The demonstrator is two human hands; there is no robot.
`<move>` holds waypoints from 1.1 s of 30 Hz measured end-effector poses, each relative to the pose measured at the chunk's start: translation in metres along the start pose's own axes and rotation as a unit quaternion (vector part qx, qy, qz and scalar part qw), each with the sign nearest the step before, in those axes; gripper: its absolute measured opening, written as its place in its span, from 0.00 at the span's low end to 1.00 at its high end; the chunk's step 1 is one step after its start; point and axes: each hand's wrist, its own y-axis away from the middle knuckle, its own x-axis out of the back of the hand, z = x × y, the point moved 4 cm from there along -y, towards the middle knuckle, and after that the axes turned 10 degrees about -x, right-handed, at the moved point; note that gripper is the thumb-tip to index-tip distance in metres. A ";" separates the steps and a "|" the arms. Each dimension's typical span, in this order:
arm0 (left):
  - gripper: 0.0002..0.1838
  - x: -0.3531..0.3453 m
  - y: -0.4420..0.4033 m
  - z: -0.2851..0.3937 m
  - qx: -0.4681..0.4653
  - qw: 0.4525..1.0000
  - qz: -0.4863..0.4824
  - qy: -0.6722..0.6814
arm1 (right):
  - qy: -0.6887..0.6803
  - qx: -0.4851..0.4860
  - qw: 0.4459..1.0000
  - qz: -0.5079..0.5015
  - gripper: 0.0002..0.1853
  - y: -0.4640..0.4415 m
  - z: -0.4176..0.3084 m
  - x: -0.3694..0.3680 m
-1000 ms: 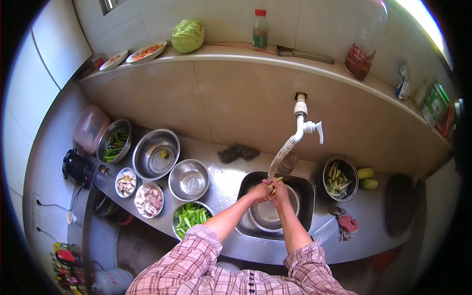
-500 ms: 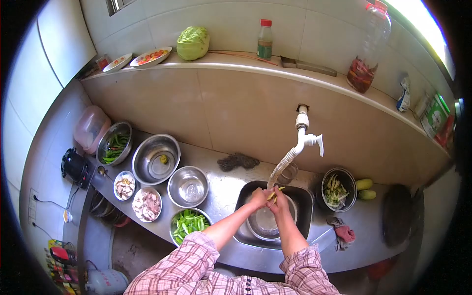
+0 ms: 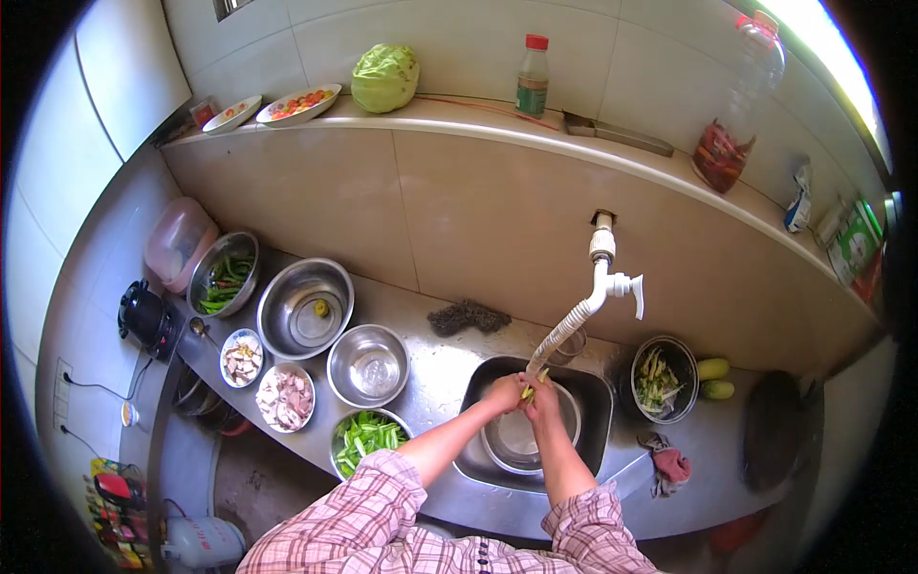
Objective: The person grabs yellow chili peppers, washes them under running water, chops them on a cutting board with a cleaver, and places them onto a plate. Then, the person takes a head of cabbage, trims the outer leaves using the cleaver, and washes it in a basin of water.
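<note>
Under the end of the ribbed tap hose [image 3: 566,328], my left hand [image 3: 502,393] and my right hand [image 3: 543,402] meet with fingers closed on a yellowish piece of vegetable [image 3: 527,392]. Its exact kind is too small to tell, and the fingers hide much of it. Below them a metal basin [image 3: 513,452] sits inside the dark-rimmed sink [image 3: 601,421]. The white tap [image 3: 620,284] comes out of the wall above.
Left on the steel counter are a bowl of chopped green vegetable [image 3: 367,435], a bare metal bowl [image 3: 369,365], a bowl of cut meat [image 3: 285,397] and a larger basin [image 3: 306,306]. A bowl of trimmings [image 3: 662,380] and a cloth [image 3: 671,466] lie right. A cabbage [image 3: 385,78] stands on the shelf.
The camera view has shifted slightly. Both hands stay together under the hose, and the yellowish piece has turned a little between the fingers.
</note>
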 end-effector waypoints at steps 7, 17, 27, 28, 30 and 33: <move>0.09 -0.016 -0.003 -0.014 0.123 0.956 -0.148 0.219 | -0.001 0.042 0.998 0.039 0.05 -0.033 0.005 0.038; 0.07 -0.002 0.008 -0.008 0.114 0.923 -0.204 0.306 | -0.065 -0.063 0.985 -0.146 0.12 -0.062 0.021 0.070; 0.14 -0.001 0.008 0.000 0.222 0.836 -0.144 0.480 | -0.116 0.011 0.992 -0.045 0.08 0.008 -0.012 0.024; 0.15 0.001 0.008 0.001 0.219 0.839 -0.140 0.479 | -0.111 0.015 0.994 -0.014 0.09 0.020 -0.017 0.018; 0.17 -0.002 0.003 -0.009 0.229 0.835 -0.107 0.489 | -0.115 0.035 0.992 0.023 0.10 0.023 -0.017 0.026; 0.16 -0.008 -0.010 -0.033 0.262 0.813 -0.068 0.516 | -0.073 0.065 0.994 0.053 0.09 0.016 -0.015 0.042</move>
